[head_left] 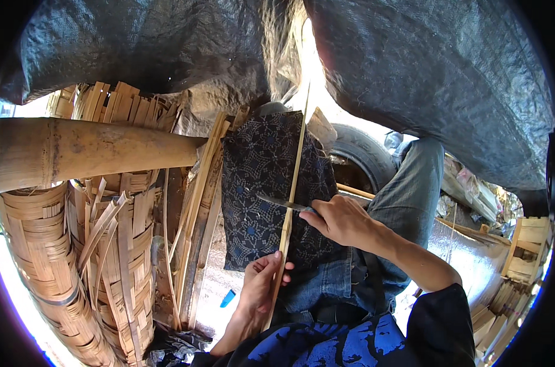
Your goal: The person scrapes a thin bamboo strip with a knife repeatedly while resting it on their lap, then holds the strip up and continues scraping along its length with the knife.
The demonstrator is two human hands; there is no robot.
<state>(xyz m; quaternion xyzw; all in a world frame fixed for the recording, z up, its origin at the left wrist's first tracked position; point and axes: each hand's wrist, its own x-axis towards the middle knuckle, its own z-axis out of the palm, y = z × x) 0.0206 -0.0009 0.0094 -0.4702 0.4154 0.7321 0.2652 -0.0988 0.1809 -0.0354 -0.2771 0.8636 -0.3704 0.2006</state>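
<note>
Right grip [343, 220] clasping knife [279, 202], left [261, 280] pinching strip [297, 165] (thin)

Tarpaulin [424, 79]: dark, creased sheeting, hanging across the far side of your workplace, left and right.
Daylight gap [312, 61]: a narrow, glaring opening between the sheets, far and near the centre of your view.
Bamboo pole [106, 147]: thick and tan, jutting in from your left.
Woven baskets [36, 244]: tall bamboo weave, at your left.
Tyre [370, 154]: black, far, right of centre.
Slatted wood [529, 244]: pale pieces at your far right.
Ground [215, 318]: pale and brightly lit, near left, bearing a blue scrap [228, 298].
</note>
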